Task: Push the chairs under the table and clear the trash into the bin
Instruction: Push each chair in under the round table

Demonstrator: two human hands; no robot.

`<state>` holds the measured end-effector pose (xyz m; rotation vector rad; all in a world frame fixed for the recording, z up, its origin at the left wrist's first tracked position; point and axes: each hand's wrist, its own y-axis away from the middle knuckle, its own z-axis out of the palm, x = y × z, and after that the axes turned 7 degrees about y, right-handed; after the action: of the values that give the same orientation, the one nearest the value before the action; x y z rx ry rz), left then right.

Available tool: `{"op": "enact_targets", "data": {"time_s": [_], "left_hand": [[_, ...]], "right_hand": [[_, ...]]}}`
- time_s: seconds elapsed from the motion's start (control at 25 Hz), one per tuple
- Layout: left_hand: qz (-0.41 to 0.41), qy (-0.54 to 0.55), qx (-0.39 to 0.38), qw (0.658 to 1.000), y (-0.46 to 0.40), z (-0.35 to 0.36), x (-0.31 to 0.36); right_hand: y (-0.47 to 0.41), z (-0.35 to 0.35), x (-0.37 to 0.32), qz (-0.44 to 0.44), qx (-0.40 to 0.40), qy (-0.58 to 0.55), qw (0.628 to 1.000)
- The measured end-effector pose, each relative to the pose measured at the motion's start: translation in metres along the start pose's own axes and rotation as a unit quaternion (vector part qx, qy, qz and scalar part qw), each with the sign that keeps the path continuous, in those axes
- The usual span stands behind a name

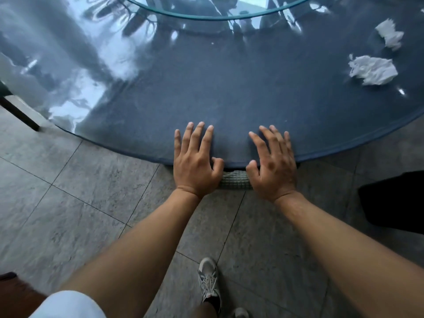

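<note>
Two hands on one chair back: our left hand and right hand sit side by side on the grey woven top of a chair, which is almost fully tucked under the round tabletop. Fingers are spread wide and flat, reaching over the table edge, thumbs hooked toward the chair top; neither hand grips anything. Only that strip of chair shows between the hands, the rest is hidden below the tabletop. Trash not yet touched: two crumpled white tissues and lie on the far right of the tabletop, near each other, well apart from the hands. No bin in view.

Our judgement for this step: we push evenly with both palms, straight ahead, so the chair goes in square and doesn't twist. Ease off once the back meets the table edge. Keep fingers clear of the pinch between chair and rim. Tissues come next, right side.
</note>
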<state>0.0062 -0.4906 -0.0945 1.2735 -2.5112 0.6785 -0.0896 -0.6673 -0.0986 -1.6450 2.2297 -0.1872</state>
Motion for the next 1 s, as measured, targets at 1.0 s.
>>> {"op": "enact_targets", "data": {"time_s": [1.0], "left_hand": [[-0.338,-0.045,-0.086,0.936,0.073,-0.233,-0.157]], "right_hand": [[-0.065,-0.048,-0.267,-0.105,-0.286,0.064,0.950]]}}
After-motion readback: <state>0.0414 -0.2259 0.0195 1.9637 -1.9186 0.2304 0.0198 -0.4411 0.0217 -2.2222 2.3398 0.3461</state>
